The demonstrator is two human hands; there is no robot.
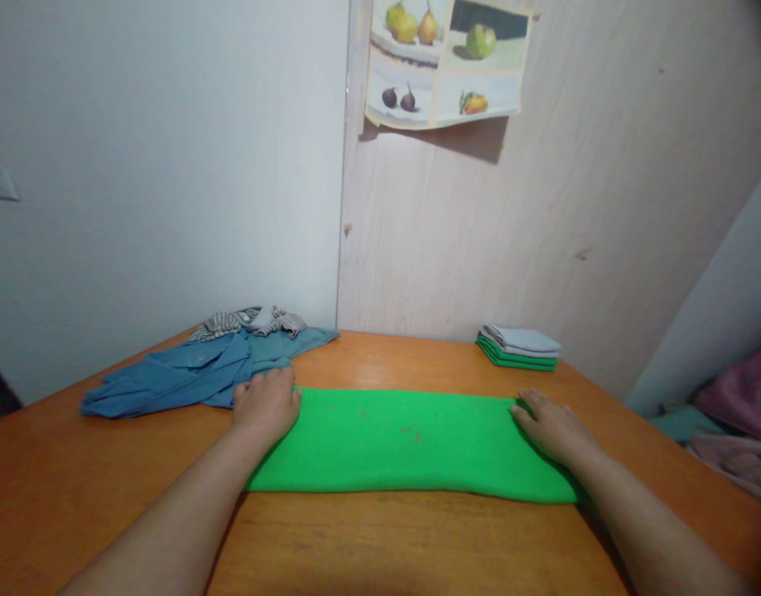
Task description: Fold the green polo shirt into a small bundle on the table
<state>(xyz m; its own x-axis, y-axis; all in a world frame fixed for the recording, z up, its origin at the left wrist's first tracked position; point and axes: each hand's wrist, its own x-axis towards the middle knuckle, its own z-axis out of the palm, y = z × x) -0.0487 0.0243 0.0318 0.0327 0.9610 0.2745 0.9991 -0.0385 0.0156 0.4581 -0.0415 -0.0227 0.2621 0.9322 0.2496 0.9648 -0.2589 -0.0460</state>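
A bright green cloth [405, 439] lies folded into a long strip across the wooden table [380, 538]. My left hand [267, 403] rests on the cloth's left end, fingers curled over its far edge. My right hand [551, 426] lies on the right end, fingers extended and close together, pressing the fabric flat. Neither hand lifts the cloth.
A crumpled blue garment [194, 372] with a striped cloth [247, 321] on it lies at the back left. A small stack of folded green and grey cloths [520, 346] sits at the back right. A fruit poster [445, 62] hangs on the wall. Pink fabric [740, 393] lies beyond the table's right edge.
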